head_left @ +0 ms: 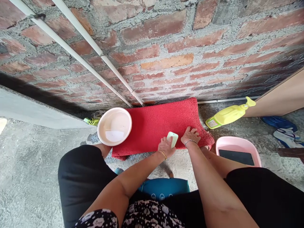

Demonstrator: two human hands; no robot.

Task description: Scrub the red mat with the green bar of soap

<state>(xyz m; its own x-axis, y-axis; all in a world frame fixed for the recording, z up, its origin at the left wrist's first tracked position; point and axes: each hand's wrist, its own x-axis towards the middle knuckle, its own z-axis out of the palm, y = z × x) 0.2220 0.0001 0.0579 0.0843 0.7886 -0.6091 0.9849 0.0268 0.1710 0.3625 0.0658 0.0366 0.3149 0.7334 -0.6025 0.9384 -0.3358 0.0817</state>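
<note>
A thick red mat [152, 126] with a fuzzy surface lies spread in front of me, its right end drooping over an edge. My left hand [166, 147] is closed around a pale green oblong block [172, 139] with rounded corners, at the mat's near edge. Whether this is a brush or a bar of soap I cannot tell. Just to its right, my right hand [190, 136] rests on the mat with its fingers spread, holding nothing. A pale pink basin [99, 131] with water in it stands at the mat's left end.
Beyond the mat rises a brick wall [166, 63] with two white pipes [80, 58]. Right of the mat stand a yellow pump bottle [225, 117] and a pink tub [257, 155] holding a dark flat piece. Shoes [286, 137] lie farther right. A green-yellow object [91, 121] sits behind the basin.
</note>
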